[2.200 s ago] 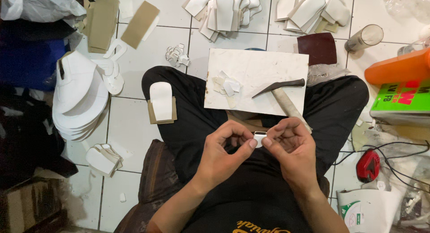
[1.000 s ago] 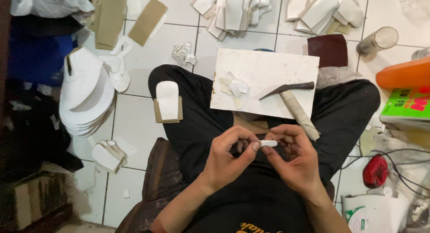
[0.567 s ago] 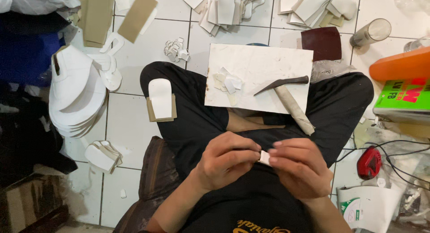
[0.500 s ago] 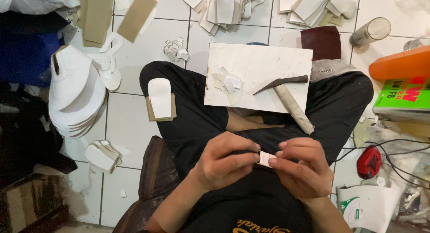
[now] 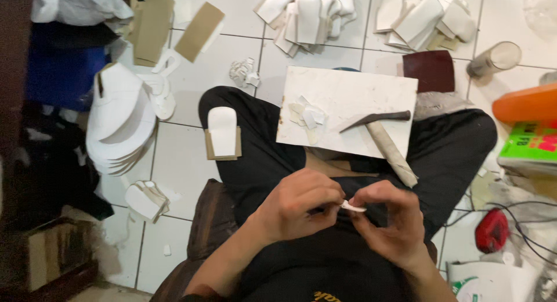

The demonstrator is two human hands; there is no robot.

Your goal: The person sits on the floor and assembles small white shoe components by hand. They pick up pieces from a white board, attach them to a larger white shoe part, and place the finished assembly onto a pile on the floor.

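Note:
I sit cross-legged on a tiled floor in black clothes. My left hand (image 5: 299, 206) and my right hand (image 5: 389, 223) meet over my lap and pinch a small white piece (image 5: 352, 207) between their fingertips. On my legs ahead rests a white board (image 5: 371, 93) with a hammer (image 5: 383, 136) lying across its right side and a few white scraps (image 5: 306, 112) on its left. A white shaped piece on a brown card (image 5: 222, 134) lies on my left knee.
A stack of white curved cut-outs (image 5: 119, 119) lies at left, piles of white pieces (image 5: 313, 12) at the top. A dark red square (image 5: 432, 70), a glass (image 5: 493, 58), an orange container (image 5: 525, 105), a green box (image 5: 531, 148) and a red object with cables (image 5: 492, 231) crowd the right.
My hands dropped lower toward my lap and turned the small white piece between the fingertips; the view shifted slightly. The board and hammer stayed put.

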